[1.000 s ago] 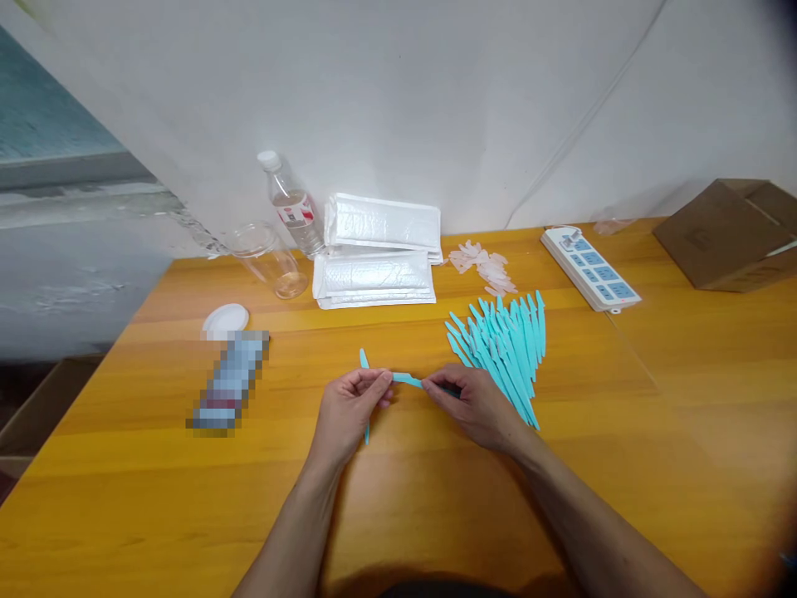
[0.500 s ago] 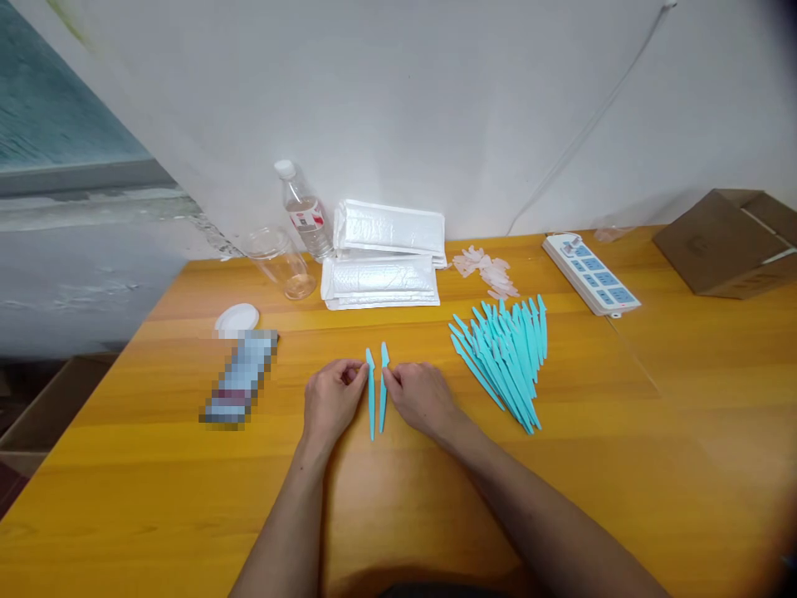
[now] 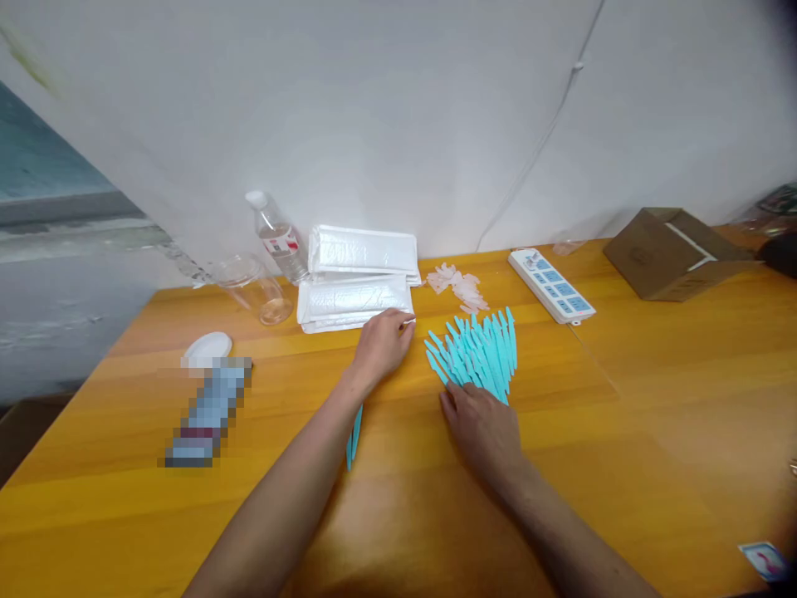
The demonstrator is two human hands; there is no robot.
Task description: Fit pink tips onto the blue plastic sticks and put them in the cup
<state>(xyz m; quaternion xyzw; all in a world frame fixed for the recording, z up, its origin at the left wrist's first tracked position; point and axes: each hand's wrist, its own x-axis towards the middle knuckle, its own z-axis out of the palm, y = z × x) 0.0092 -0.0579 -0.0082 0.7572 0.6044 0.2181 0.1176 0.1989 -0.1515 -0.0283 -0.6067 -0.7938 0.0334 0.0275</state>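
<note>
Touching low ends of fanned razors [image 3: 476,353] w/ R hand [image 3: 482,423], spread prob. for easy picking, w/ pair [image 3: 354,440] apart, prob. to keep sep., and w/ L hand [image 3: 384,340] bent-fingered near bags [image 3: 352,301], can't tell if gripping w/ either, w/ room to slide R before plug strip [image 3: 557,291], far from table's [image 3: 398,515] L edge.

turquoise tools [image 3: 355,436]: tops behind left forearm [image 3: 292,482] | flat object [image 3: 212,411]: pixelated
</note>
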